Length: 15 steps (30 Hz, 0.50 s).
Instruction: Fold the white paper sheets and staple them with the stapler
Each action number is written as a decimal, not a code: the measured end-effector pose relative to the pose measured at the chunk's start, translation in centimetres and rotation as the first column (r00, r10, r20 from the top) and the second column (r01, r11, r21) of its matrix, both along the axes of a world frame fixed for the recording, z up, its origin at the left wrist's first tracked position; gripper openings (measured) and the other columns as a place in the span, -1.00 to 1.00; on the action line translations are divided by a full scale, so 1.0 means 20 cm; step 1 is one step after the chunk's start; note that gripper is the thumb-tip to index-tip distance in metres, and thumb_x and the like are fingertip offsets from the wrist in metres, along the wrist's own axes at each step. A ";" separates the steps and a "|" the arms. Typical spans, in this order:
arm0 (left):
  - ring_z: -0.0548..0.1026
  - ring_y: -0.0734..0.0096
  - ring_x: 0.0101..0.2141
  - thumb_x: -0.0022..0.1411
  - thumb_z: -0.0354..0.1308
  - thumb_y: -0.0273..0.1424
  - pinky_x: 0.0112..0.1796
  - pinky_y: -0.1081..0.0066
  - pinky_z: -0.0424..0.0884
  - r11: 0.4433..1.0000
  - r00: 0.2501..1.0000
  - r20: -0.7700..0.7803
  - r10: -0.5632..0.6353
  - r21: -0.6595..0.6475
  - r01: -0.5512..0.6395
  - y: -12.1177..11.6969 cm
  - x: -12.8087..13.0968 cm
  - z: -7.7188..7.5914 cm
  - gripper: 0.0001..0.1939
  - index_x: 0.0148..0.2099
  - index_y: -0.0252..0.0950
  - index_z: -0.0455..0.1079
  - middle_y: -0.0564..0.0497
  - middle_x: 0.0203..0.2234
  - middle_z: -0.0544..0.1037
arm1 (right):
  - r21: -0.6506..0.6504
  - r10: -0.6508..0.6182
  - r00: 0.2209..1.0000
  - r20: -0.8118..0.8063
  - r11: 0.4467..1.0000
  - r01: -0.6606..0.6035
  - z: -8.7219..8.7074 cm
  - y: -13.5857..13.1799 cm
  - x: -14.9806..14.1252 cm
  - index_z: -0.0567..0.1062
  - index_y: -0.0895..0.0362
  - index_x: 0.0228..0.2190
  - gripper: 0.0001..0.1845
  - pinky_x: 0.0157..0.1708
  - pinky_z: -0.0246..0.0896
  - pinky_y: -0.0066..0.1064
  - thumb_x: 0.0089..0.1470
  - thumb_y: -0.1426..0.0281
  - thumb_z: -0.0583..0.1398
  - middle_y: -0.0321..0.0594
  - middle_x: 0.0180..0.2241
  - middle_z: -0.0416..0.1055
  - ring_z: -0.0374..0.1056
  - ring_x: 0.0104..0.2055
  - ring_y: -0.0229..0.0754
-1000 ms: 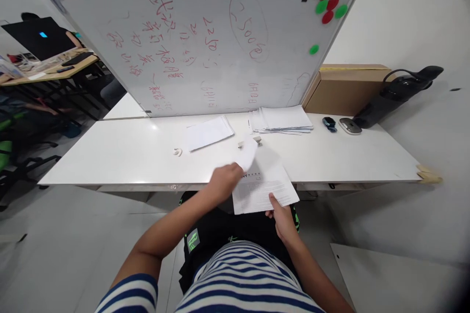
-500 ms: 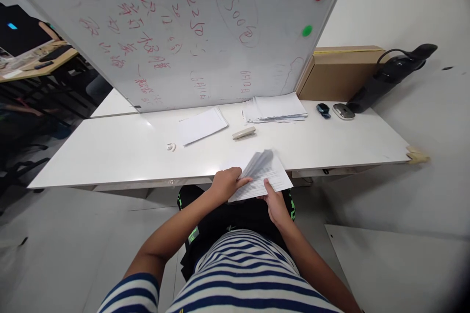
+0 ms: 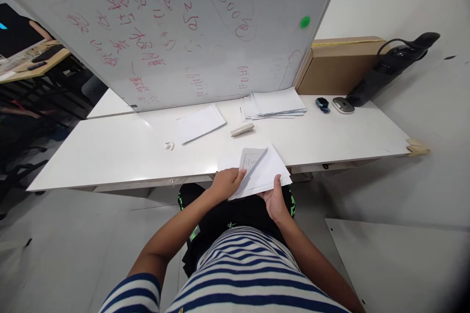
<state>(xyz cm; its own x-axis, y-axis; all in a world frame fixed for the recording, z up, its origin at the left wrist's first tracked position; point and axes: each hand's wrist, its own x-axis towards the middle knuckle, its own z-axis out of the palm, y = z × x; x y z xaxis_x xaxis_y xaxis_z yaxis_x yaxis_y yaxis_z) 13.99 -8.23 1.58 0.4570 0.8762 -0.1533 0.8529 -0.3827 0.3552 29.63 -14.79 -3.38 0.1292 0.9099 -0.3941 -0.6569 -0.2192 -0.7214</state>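
Over the front edge of the white desk, a bundle of paper sheets [image 3: 266, 171] rests between both my hands. My left hand [image 3: 227, 182] grips its left side, thumb on top, with a printed sheet folded back under the thumb. At the lower right corner, my right hand [image 3: 274, 200] pinches the bundle, thumb above and fingers underneath. Just beyond the papers lies a pale stapler [image 3: 243, 130]. Further back are a thin paper stack [image 3: 201, 123] on the left and a thicker paper stack [image 3: 277, 103] on the right.
A whiteboard [image 3: 176, 58] with red writing and round magnets stands along the desk's [image 3: 121, 156] back. To the right are a cardboard box [image 3: 340, 68], a black bottle [image 3: 392, 71], a computer mouse [image 3: 343, 105] and a watch [image 3: 322, 103]. A small white ring-shaped item [image 3: 169, 145] lies left.
The lifted sheets have turned; a printed sheet now curls back at my left thumb and a blank white page shows beneath. My right thumb has shifted toward the bundle's right edge.
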 end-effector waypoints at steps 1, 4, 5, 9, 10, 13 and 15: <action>0.47 0.31 -0.43 0.40 -0.40 -0.09 -0.46 0.40 0.22 1.000 1.000 0.001 -0.005 0.000 0.005 0.00 0.00 0.00 -0.38 -0.39 -0.27 0.38 -0.06 -0.47 0.53 | 0.000 0.001 1.000 0.006 1.000 -0.001 0.00 0.00 0.00 0.28 -0.04 0.14 -0.28 -0.14 0.39 -0.22 0.07 -0.17 -0.03 -0.21 0.11 0.33 0.29 0.11 -0.03; 0.47 0.31 -0.42 0.39 -0.35 -0.09 -0.45 0.40 0.23 1.000 1.000 -0.013 -0.013 0.005 0.013 0.00 0.00 0.00 -0.42 -0.39 -0.27 0.36 -0.06 -0.49 0.51 | -0.014 -0.002 1.000 -0.002 1.000 0.002 0.00 0.00 0.00 0.31 -0.03 0.12 -0.29 -0.12 0.38 -0.22 0.07 -0.15 0.00 -0.21 0.09 0.34 0.31 0.09 -0.03; 0.47 0.30 -0.41 0.38 -0.31 -0.08 -0.44 0.40 0.24 1.000 1.000 -0.021 -0.015 0.009 0.015 0.00 0.00 -0.01 -0.45 -0.38 -0.27 0.36 -0.06 -0.48 0.51 | -0.019 -0.004 1.000 -0.011 1.000 0.004 0.00 0.00 0.00 0.31 -0.02 0.11 -0.29 -0.12 0.37 -0.22 0.07 -0.15 0.02 -0.20 0.09 0.35 0.31 0.09 -0.03; 0.47 0.22 -0.27 0.35 -0.14 -0.17 -0.31 0.33 0.34 0.996 0.999 -0.031 -0.035 0.080 0.037 0.00 0.01 -0.01 -0.65 -0.27 -0.28 0.35 -0.10 -0.35 0.51 | -0.029 -0.018 1.000 -0.024 0.999 0.018 -0.01 0.00 0.00 0.32 0.03 0.10 -0.31 -0.13 0.38 -0.23 0.07 -0.11 0.05 -0.17 0.10 0.33 0.33 0.07 -0.03; 0.45 0.21 -0.20 0.33 -0.09 -0.23 -0.24 0.30 0.36 0.993 0.998 -0.012 -0.055 0.107 0.056 0.00 0.01 -0.01 -0.73 -0.21 -0.28 0.35 -0.12 -0.28 0.50 | -0.026 -0.027 1.000 -0.014 0.999 0.026 -0.02 0.00 0.00 0.32 0.04 0.10 -0.32 -0.14 0.38 -0.23 0.07 -0.09 0.07 -0.17 0.11 0.33 0.33 0.06 -0.02; 0.32 0.21 0.04 0.22 0.02 -0.43 -0.01 0.24 0.31 0.978 0.986 0.078 -0.148 0.162 0.134 0.01 0.03 -0.01 -0.71 0.01 -0.25 0.29 -0.12 0.00 0.41 | 0.001 -0.060 0.998 0.032 0.998 0.060 -0.03 -0.01 0.00 0.33 0.06 0.10 -0.36 -0.16 0.39 -0.22 0.03 0.06 0.18 -0.17 0.08 0.36 0.34 0.04 0.01; 0.25 0.21 0.12 0.18 0.05 -0.48 0.07 0.20 0.24 0.974 0.979 0.104 -0.177 0.160 0.159 0.02 0.03 -0.03 -0.54 0.14 -0.22 0.21 -0.10 0.12 0.32 | 0.018 -0.082 0.995 0.060 0.997 0.081 -0.02 -0.01 0.00 0.34 0.07 0.09 -0.35 -0.17 0.39 -0.21 -0.05 0.19 0.26 -0.17 0.04 0.39 0.35 0.03 0.03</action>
